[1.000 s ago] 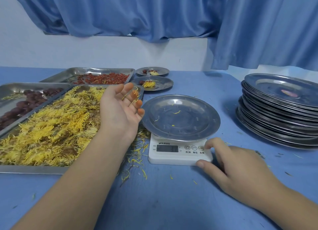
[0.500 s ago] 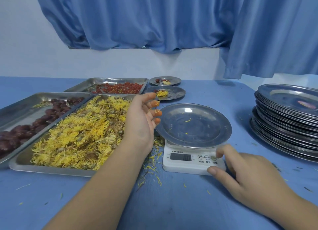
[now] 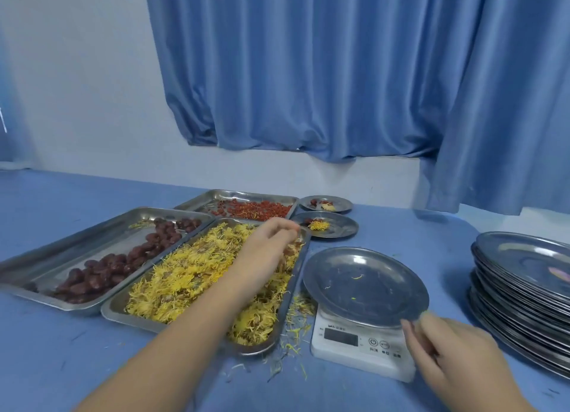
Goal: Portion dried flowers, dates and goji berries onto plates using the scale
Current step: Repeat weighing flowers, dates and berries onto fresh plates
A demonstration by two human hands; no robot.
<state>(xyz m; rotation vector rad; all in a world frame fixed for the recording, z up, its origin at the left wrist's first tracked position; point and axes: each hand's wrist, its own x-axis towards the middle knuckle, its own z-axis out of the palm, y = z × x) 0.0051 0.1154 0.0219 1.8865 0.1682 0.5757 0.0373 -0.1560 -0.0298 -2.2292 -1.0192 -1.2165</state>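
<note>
Step in hand: flower portion for the plate (image 3: 365, 285), judged to be at the pick-up stage; only a few stray petals lie on it.
Plate: sits on the scale (image 3: 357, 345), level, near centre of view.
Flowers (image 3: 191, 276): heaped in the flower tray (image 3: 106, 308), at 9 o'clock of the scale, just beside it.
Left hand (image 3: 268, 248): over the far end of the flower tray, fingers (image 3: 287, 229) bunched with tips down at the flowers. Blur prevents confirming whether any flowers are held.
Right hand (image 3: 447, 359): at 5 o'clock of the plate, over the scale's near right corner. Fingers loosely curled and released; no grasp evident. Contact with the plate rim cannot be confirmed.
Dates (image 3: 101, 272): in the date tray (image 3: 71, 248), at 9 o'clock of the flower tray, touching it.
Goji (image 3: 259, 209): in the goji tray (image 3: 246, 193), at 11 o'clock of the scale, well apart.
Finished plates: two, at 12 o'clock of the scale, the near (image 3: 339, 230) and the far (image 3: 341, 204), each with a small mixed portion.
Stack (image 3: 524, 297): spare plates at 3 o'clock.
Surface (image 3: 92, 365): loose petals scattered between flower tray and scale.
Progress: early, judging by two plates filled and a tall stack waiting.
Next move: carry a light pinch toward 3 o'clock, drop it mid-plate, then read the display (image 3: 340, 336), which is illegible here.
Risk: the flowers shed; more may fall in the gap.
</note>
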